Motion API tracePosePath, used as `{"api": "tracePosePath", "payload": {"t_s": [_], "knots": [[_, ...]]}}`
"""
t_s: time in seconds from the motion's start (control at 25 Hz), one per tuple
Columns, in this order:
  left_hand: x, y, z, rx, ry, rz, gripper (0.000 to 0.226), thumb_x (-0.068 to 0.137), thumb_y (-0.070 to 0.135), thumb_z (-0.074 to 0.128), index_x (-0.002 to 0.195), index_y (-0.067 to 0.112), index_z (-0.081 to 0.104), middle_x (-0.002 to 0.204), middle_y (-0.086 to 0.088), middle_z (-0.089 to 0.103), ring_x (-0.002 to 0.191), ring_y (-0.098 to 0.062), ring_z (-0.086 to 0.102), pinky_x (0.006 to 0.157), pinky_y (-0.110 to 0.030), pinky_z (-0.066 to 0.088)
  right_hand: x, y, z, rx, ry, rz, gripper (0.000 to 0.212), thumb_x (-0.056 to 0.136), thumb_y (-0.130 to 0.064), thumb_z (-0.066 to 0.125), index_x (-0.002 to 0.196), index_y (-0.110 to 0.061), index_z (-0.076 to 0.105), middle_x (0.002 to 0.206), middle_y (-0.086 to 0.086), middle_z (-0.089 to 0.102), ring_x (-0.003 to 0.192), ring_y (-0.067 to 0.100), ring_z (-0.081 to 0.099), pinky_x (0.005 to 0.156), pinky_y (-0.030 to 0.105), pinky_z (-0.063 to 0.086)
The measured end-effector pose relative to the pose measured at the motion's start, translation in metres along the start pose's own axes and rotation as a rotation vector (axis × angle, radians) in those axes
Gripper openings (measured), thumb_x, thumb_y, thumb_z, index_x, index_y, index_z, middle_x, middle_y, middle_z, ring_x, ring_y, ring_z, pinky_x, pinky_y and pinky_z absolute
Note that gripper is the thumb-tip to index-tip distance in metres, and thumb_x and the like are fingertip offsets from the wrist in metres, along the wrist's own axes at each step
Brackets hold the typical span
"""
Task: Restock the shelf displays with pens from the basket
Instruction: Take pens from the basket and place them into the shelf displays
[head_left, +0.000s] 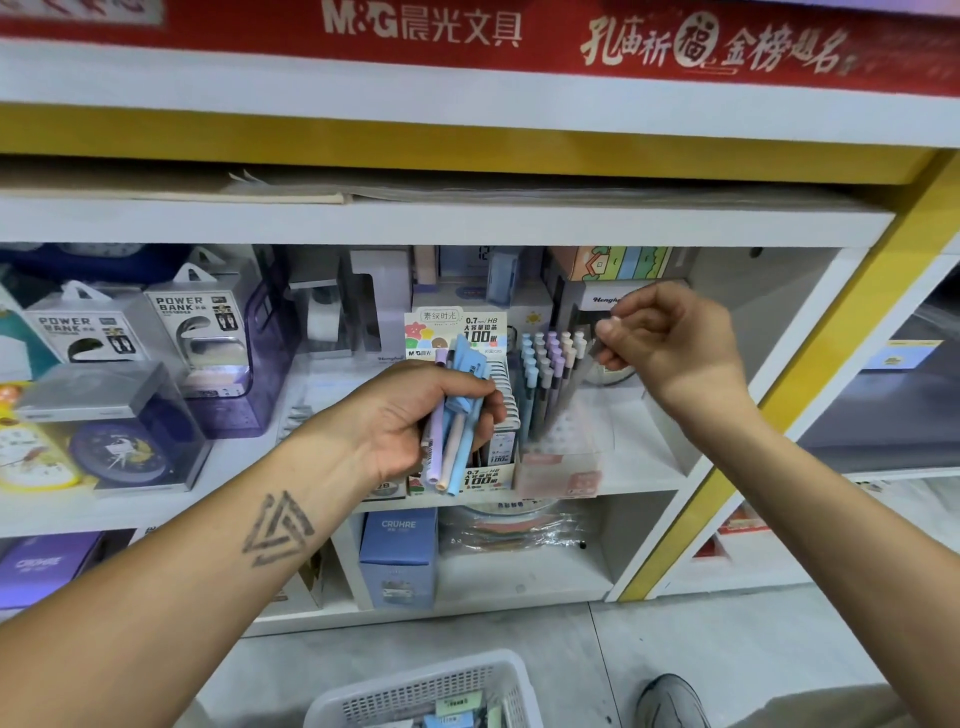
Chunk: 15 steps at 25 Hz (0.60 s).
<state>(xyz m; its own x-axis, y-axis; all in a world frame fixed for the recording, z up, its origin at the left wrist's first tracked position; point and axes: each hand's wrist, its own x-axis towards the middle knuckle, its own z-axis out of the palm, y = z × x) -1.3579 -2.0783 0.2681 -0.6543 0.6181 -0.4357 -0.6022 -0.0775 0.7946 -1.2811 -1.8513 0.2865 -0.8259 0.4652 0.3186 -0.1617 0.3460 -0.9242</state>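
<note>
Landmark: clear pen stand (558, 415) on the middle shelf (644, 467), w/ pastel pens (545, 358) standing upright in it, caps up.

Left hand (415, 415) is just left of the stand, in front of a box of pencil leads (485, 467) that sits touching the stand's left side. Fingers curled round a bunch of pens (452, 415): purple, beige, blue, held roughly upright, lower ends sticking out below the palm.

Right hand (670, 338) is up and to the right of the stand, fingers bent, thumb and fingertips pinching the top of a grey pen (584, 374). That pen slants down-left toward the stand's right side; blurred, so can't tell if its tip is in a slot.

Basket (431, 691) is on the floor, well below the stand, white w/ mesh walls, more pastel items inside; only partly in frame. A grey shoe (670, 701) is right of it.

Far left of the stand, same shelf: power bank packs (192, 332) and a boxed clock (119, 447). Below the stand, lower shelf: a blue box (397, 556).
</note>
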Motion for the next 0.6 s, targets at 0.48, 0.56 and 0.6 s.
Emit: {"api": "tracePosePath", "payload": {"t_s": [0.48,0.56,0.6], "knots": [[-0.004,-0.004,0.006,-0.033,-0.11,-0.017,0.021,0.087,-0.016,0.05,0.105,-0.01,0.06,0.092,-0.026,0.072,0.088,-0.037,0.074,0.067,-0.043,0.061,-0.017,0.018,0.011,-0.444,-0.301,-0.287,0.014,0.086,-0.012,0.076,0.079,-0.021,0.067,0.069,-0.009,0.07,0.067,0.007,0.069,0.065,0.038,0.057],[-0.004,-0.005,0.008,-0.04,-0.123,0.004,0.022,0.086,-0.017,0.051,0.104,-0.007,0.06,0.09,-0.024,0.071,0.09,-0.039,0.073,0.07,-0.046,0.061,-0.017,0.022,0.013,-0.512,-0.309,-0.268,0.008,0.086,-0.014,0.076,0.082,-0.02,0.072,0.071,-0.01,0.071,0.069,0.005,0.067,0.07,0.036,0.056],[-0.004,-0.005,0.008,-0.042,-0.132,0.011,0.023,0.085,-0.017,0.052,0.104,-0.006,0.06,0.09,-0.024,0.071,0.091,-0.039,0.073,0.072,-0.047,0.061,-0.018,0.023,0.015,-0.575,-0.31,-0.286,0.004,0.087,-0.015,0.076,0.086,-0.019,0.076,0.075,-0.01,0.071,0.07,0.006,0.066,0.072,0.036,0.056]]}}
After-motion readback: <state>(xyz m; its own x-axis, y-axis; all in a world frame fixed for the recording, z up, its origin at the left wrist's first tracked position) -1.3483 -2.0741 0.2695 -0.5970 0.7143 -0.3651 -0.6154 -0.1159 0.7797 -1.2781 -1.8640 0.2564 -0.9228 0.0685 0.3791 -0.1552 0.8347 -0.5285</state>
